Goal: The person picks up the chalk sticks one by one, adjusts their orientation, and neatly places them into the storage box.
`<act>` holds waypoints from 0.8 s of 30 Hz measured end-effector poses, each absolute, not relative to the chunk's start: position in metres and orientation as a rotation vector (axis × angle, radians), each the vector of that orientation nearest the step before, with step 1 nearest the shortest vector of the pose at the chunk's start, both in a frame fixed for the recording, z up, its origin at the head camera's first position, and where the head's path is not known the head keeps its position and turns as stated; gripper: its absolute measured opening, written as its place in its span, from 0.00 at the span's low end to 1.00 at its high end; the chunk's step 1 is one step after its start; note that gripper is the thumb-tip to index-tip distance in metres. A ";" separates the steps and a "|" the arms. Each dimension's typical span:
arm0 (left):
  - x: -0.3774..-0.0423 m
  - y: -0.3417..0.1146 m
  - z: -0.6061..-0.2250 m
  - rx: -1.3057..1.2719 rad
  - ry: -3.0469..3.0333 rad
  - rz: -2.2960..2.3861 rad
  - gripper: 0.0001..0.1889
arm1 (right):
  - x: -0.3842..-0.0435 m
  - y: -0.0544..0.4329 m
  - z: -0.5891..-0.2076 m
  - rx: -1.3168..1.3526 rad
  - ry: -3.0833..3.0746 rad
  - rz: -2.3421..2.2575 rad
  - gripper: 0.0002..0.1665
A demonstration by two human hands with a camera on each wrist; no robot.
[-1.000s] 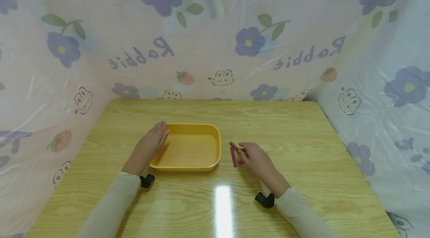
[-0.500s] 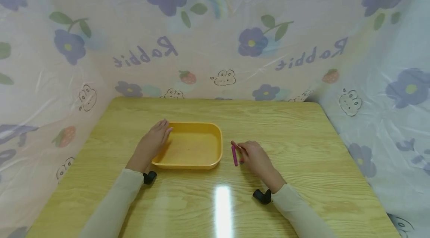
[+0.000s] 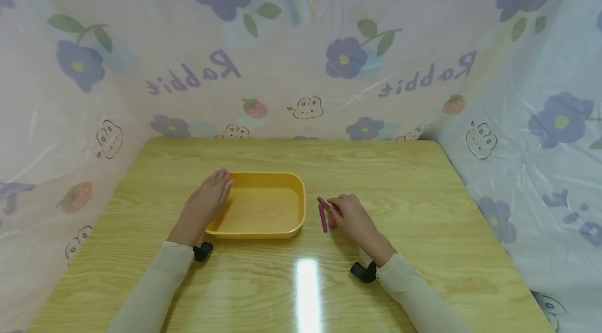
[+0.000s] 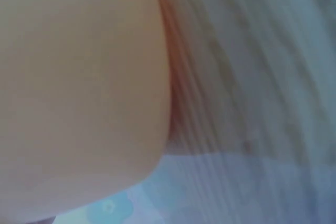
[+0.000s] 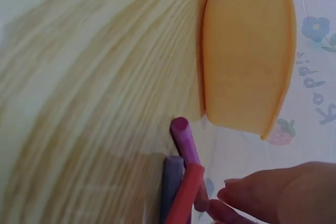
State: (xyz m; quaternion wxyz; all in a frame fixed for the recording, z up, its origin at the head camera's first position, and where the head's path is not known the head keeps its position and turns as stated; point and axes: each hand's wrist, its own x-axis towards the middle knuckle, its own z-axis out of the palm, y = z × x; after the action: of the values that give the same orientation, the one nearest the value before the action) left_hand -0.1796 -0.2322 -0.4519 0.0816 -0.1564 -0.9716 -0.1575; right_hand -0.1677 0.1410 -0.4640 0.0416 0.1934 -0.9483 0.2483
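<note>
A yellow rectangular tray (image 3: 256, 235) lies on the table, with nothing in it. At its left rim rests my left hand (image 3: 204, 205), fingers straight, thumb over the inside. Right of the tray is a small group of crayon-like sticks. My right hand (image 3: 355, 220) is over them, thumb and fingertips pinching a dark red crayon (image 3: 322, 202). Next to it lies a purple crayon (image 3: 323, 218). The right wrist view also shows a red crayon (image 5: 186, 195) crossing a blue-grey crayon (image 5: 170, 184). The left wrist view shows mostly blurred skin.
The wood-grain table (image 3: 376, 171) carries the tray and crayons. A patterned curtain (image 3: 273, 71) hangs behind it and along both sides. A bright light reflection (image 3: 308, 291) falls on the table's front part.
My right fingers have drawn together at the dark red crayon, and the wrist has shifted slightly. The left hand stays on the tray's rim. The head view has swayed a little.
</note>
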 end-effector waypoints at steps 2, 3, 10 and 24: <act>-0.180 -0.233 -0.451 -0.457 -2.911 -0.477 0.34 | -0.170 0.139 -0.464 0.601 -2.905 0.759 0.13; -0.180 -0.233 -0.450 -0.461 -2.914 -0.479 0.35 | -0.171 0.138 -0.465 0.597 -2.909 0.758 0.13; -0.180 -0.234 -0.450 -0.460 -2.938 -0.461 0.35 | -0.177 0.130 -0.466 0.551 -2.941 0.705 0.13; -0.179 -0.231 -0.455 -0.481 -2.870 -0.382 0.26 | -0.188 0.124 -0.464 0.535 -3.049 0.703 0.13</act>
State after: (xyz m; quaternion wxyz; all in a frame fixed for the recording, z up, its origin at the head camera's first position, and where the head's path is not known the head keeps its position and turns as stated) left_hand -0.1791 -0.2314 -0.4547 0.1033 -0.1629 -0.9727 -0.1294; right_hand -0.1876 0.1236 -0.4642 -0.0164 0.1684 -0.9604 0.2216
